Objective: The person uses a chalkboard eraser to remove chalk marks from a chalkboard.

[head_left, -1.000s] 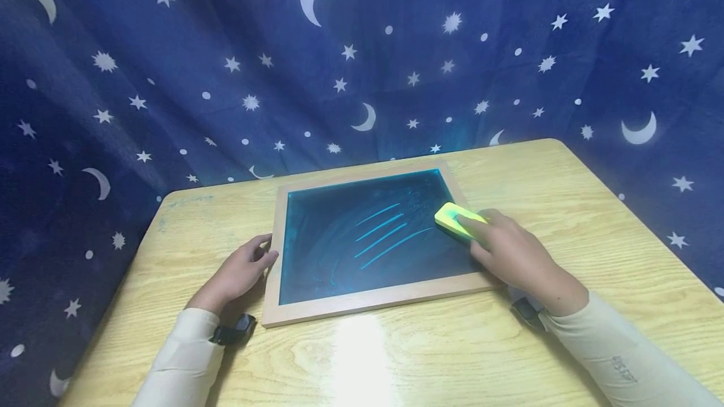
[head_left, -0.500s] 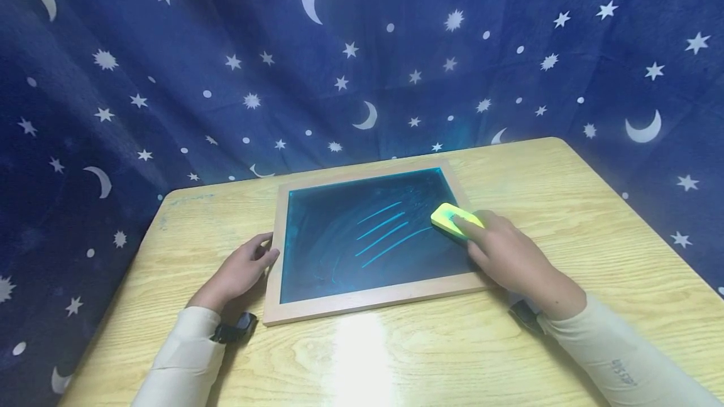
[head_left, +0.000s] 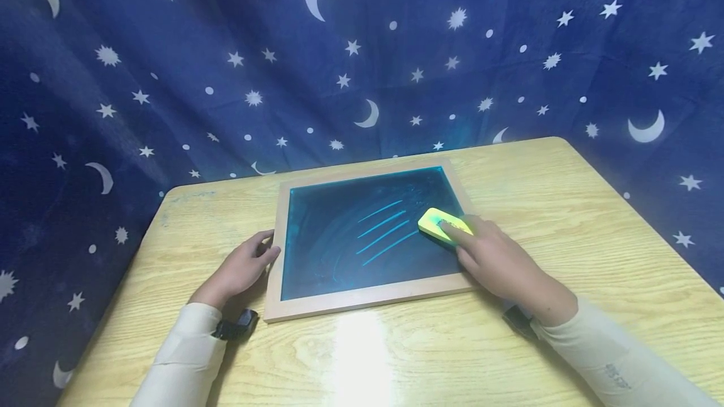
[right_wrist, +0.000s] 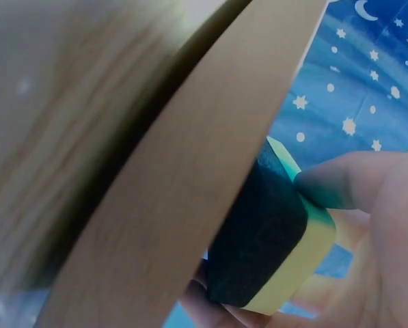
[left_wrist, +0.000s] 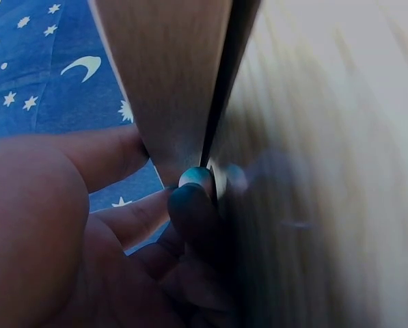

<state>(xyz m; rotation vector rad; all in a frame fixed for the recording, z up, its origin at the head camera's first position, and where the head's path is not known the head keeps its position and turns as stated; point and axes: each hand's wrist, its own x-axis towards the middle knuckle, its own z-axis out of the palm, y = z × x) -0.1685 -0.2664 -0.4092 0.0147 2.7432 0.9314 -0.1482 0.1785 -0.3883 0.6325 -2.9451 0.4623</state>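
A chalkboard (head_left: 317,244) in a light wooden frame (head_left: 362,299) lies on the table, with several slanted blue chalk lines (head_left: 384,228) at its middle. My right hand (head_left: 500,256) grips a yellow chalkboard eraser (head_left: 434,223), index finger along its top. The eraser's dark felt (right_wrist: 258,232) faces the board, and its left end meets the lowest line's right tip. At the board's left edge, my left hand (head_left: 240,269) pinches the frame. In the left wrist view the thumb (left_wrist: 115,154) lies at the frame's upper edge, with a fingertip (left_wrist: 197,179) at its lower edge.
The wooden table (head_left: 543,193) extends around the board, with blue smudges (head_left: 189,198) near its back left corner. Behind it hangs a dark blue curtain (head_left: 294,49) with moons and stars. A glare patch (head_left: 359,357) shines in front of the board.
My right hand has slid the eraser left and slightly toward me across the board. The lowest chalk line now shows shorter at its right end. The left hand has stayed at the frame.
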